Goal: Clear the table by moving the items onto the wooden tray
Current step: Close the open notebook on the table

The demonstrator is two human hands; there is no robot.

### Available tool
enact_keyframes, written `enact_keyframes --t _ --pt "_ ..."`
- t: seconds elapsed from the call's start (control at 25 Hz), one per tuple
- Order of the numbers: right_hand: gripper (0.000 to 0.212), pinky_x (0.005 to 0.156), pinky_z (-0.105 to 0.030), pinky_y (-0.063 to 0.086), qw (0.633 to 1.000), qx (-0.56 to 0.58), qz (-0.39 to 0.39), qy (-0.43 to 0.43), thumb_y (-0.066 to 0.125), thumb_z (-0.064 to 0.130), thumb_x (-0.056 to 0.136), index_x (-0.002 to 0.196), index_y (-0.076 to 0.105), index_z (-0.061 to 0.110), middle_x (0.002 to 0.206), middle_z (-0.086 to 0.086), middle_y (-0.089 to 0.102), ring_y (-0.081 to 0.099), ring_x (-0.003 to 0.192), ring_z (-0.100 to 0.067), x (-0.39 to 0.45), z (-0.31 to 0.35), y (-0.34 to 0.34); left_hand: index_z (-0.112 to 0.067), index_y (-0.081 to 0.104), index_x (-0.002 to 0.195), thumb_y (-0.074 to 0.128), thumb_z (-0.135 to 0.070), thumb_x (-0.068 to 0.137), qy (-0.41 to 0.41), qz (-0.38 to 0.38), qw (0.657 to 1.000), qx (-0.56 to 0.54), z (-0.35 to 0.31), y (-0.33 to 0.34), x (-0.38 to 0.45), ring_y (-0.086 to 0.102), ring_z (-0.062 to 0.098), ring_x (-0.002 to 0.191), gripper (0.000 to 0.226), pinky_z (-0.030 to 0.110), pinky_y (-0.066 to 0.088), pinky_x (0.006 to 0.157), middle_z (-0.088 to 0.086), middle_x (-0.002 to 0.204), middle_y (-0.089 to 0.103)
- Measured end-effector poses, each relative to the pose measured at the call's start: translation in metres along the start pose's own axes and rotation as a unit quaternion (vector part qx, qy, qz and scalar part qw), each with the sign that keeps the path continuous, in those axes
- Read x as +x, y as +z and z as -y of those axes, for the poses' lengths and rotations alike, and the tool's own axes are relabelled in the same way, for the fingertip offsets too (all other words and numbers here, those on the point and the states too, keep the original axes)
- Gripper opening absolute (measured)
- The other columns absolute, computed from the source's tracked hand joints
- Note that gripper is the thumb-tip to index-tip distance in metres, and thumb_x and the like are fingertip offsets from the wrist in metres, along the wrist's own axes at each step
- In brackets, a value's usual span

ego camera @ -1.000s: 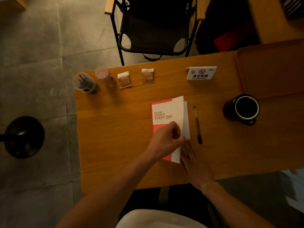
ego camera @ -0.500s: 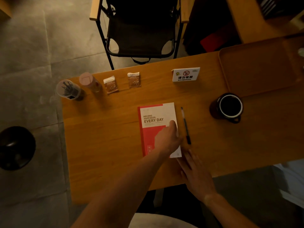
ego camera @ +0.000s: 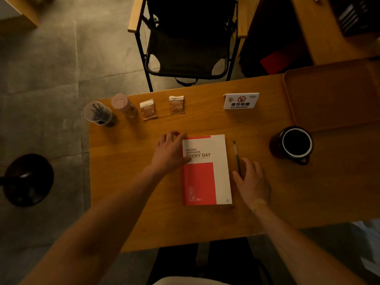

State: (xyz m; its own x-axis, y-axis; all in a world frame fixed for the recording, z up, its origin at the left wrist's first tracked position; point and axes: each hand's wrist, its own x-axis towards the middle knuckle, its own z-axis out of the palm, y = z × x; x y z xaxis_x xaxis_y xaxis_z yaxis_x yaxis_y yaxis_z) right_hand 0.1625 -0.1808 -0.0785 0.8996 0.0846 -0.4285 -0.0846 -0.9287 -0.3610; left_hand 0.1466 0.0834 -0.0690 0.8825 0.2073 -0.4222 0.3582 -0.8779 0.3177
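Under right hand, pen end hidden.

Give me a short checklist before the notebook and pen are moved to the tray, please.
1. Notebook closed and flat: ok.
2. Left hand on the notebook's left edge: ok.
3. Right hand closed on the pen: not ok, fingers only rest at its near end.
4. Tray has bare room: ok.
5. Mug stands by the tray's near edge, in the likely path: not ok.
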Motion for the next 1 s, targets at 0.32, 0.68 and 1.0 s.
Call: enact_keyframes --t 0.32,0.68,1.0 --pt "0.037 0.061 -0.028 0.043 0.999 0.014 0.028 0.023 0.063 0.022 0.09 0.124 0.048 0.025 0.107 -0.002 0.063 0.057 0.081 -0.018 0.026 0.016 -0.008 -0.031 0.044 0.131 0.08 -0.039 0.071 -0.003 -0.002 0.999 -0.048 -0.003 0.005 0.009 0.022 0.03 0.135 0.07 0.052 0.026 0.11 0.005 0.145 0.031" --pt "0.043 0.054 -0.018 0.04 0.977 0.199 -0.068 -0.028 0.065 0.017 0.088 0.125 0.043 0.019 0.112 -0.006 0.06 0.059 0.081 -0.016 0.07 0.08 -0.072 -0.031 0.038 0.115 0.082 -0.015 0.071 0.024 0.006 0.982 -0.185 -0.011 0.017 -0.017 0.048 0.026 0.122 0.064 0.032 0.061 0.076 -0.001 0.142 0.023" --pt "0.087 0.064 -0.037 0.061 0.963 0.244 0.019 -0.111 0.068 0.01 0.084 0.147 0.017 0.042 0.087 0.009 0.053 0.065 0.078 -0.02 0.074 0.146 -0.049 -0.03 0.036 0.119 0.079 -0.017 0.076 0.071 -0.017 0.98 -0.186 -0.014 0.013 -0.031 0.056 0.019 0.111 0.062 0.01 0.049 0.06 -0.004 0.14 0.021"
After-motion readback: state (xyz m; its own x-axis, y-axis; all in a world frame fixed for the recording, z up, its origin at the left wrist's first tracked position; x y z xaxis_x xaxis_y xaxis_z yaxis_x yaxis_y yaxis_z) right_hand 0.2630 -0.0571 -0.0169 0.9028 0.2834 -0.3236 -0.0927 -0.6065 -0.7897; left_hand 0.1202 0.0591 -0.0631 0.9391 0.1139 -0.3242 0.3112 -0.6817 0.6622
